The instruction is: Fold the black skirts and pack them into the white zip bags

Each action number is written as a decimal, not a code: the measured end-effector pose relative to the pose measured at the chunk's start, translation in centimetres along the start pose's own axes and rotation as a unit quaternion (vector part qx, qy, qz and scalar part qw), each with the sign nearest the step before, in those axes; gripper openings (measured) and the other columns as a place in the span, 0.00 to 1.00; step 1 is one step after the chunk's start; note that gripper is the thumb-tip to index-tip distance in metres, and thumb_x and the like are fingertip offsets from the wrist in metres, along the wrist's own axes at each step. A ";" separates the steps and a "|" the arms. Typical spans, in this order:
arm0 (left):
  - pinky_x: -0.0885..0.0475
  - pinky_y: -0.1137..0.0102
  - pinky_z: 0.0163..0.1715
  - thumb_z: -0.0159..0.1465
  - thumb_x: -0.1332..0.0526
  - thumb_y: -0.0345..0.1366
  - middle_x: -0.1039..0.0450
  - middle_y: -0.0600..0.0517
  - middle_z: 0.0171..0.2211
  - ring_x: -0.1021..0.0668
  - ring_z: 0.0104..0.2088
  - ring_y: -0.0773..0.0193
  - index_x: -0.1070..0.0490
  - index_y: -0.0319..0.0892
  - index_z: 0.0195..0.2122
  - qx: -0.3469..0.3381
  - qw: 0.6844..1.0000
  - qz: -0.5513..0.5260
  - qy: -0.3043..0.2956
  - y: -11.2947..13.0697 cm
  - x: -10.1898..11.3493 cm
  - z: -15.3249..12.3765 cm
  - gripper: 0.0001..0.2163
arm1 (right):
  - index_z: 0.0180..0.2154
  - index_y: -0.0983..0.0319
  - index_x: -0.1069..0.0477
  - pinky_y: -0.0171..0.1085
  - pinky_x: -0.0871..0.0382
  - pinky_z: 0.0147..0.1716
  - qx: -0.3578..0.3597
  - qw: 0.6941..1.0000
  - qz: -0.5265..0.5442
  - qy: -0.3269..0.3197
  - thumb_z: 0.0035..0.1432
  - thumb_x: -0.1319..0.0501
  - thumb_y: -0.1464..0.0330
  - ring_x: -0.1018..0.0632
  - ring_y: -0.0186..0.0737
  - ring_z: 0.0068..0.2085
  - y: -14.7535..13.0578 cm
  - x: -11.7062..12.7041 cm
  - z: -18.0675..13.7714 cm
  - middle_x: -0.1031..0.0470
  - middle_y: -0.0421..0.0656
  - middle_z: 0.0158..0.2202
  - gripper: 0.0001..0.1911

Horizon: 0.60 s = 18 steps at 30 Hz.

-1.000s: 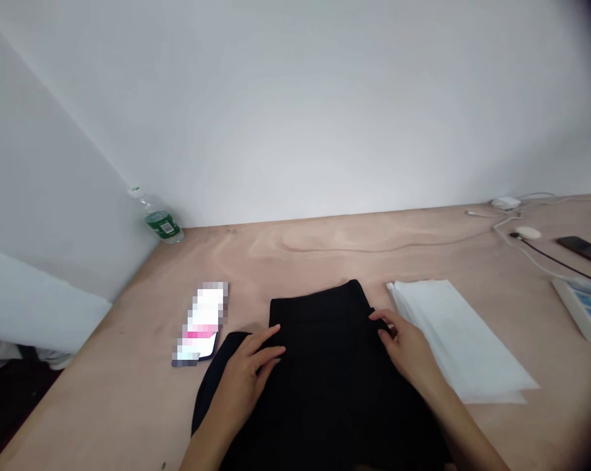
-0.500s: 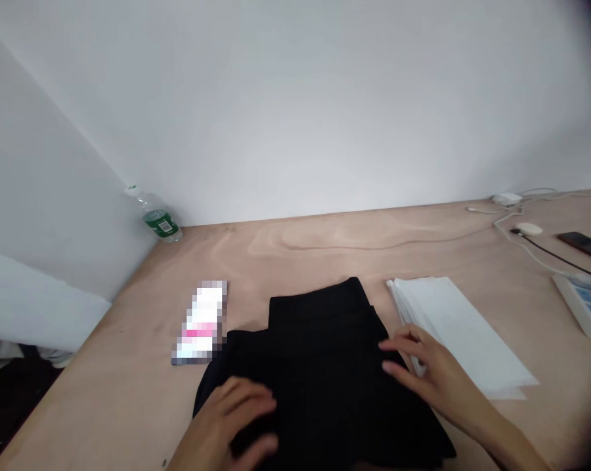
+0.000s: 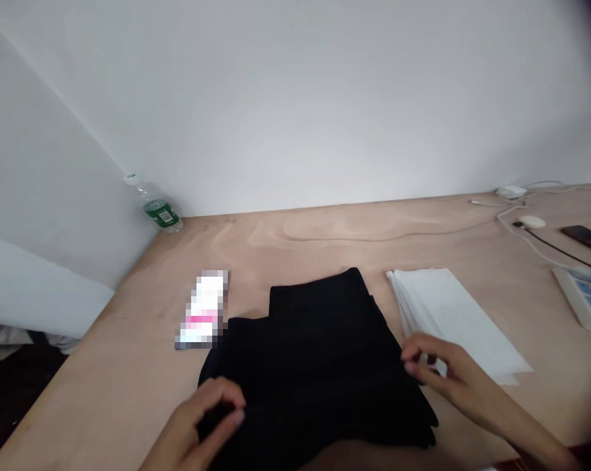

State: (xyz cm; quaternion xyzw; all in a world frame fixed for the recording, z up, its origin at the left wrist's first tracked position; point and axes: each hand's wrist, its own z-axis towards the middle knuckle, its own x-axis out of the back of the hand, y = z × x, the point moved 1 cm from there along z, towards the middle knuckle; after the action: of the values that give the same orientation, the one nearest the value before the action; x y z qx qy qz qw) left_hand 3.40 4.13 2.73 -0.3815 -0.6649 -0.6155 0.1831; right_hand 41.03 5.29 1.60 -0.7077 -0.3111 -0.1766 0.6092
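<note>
A black folded garment (image 3: 315, 366) lies on the wooden table in front of me, its layers stacked unevenly with a narrower part at the far end. What kind of clothing it is I cannot tell. At its left near side my left hand (image 3: 201, 418) pinches the cloth between thumb and fingers. My right hand (image 3: 442, 373) has its thumb and fingertips closed on the garment's right edge. The near edge of the cloth curves, and its lower left part runs out of view.
Left of the garment lies a phone (image 3: 204, 311) with a blurred screen. White sheets (image 3: 462, 320) lie to the right. A plastic bottle (image 3: 162, 214) leans in the back left corner. Cables, a charger (image 3: 511, 191), a dark phone-like device (image 3: 587, 239) and a white box (image 3: 582, 297) sit at far right.
Both hands have gone from loosely spread fingers to pinching the garment's sides. The left hand moved left, the right hand slightly right and down. The near right edge has shifted, and the view tilted slightly.
</note>
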 end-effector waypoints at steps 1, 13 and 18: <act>0.29 0.66 0.39 0.62 0.48 0.45 0.27 0.52 0.36 0.25 0.39 0.59 0.31 0.49 0.37 0.028 0.999 -0.001 0.047 0.1 0.2 0.4 0.10 | 0.34 0.56 0.29 0.37 0.33 0.30 -0.022 0.999 0.011 0.041 0.55 0.46 0.61 0.26 0.41 0.33 0.0 0.0 0.5 0.26 0.42 0.33 0.10; 0.30 0.65 0.34 0.56 0.45 0.52 0.27 0.51 0.34 0.25 0.40 0.55 0.36 0.49 0.51 0.095 0.970 0.035 0.222 -1.0 -1.0 0.5 0.23 | 0.50 0.57 0.39 0.37 0.33 0.30 -0.056 0.976 0.062 0.201 0.53 0.42 0.58 0.27 0.38 0.30 1.8 -2.1 0.5 0.28 0.39 0.29 0.23; 0.38 0.55 0.44 0.56 0.46 0.50 0.26 0.51 0.32 0.25 0.36 0.53 0.34 0.47 0.48 0.085 0.945 0.165 0.268 -0.6 -1.3 2.3 0.21 | 0.50 0.57 0.37 0.41 0.33 0.34 -0.031 0.966 -0.079 0.244 0.53 0.42 0.60 0.28 0.41 0.33 1.5 -2.9 1.0 0.29 0.43 0.35 0.22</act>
State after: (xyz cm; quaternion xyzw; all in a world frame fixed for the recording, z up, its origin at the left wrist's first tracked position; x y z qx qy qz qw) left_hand 4.37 6.02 0.99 -0.2897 -0.5689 -0.5970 0.4858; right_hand 39.70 5.54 -1.55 -0.6347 -0.2021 -0.4013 0.6288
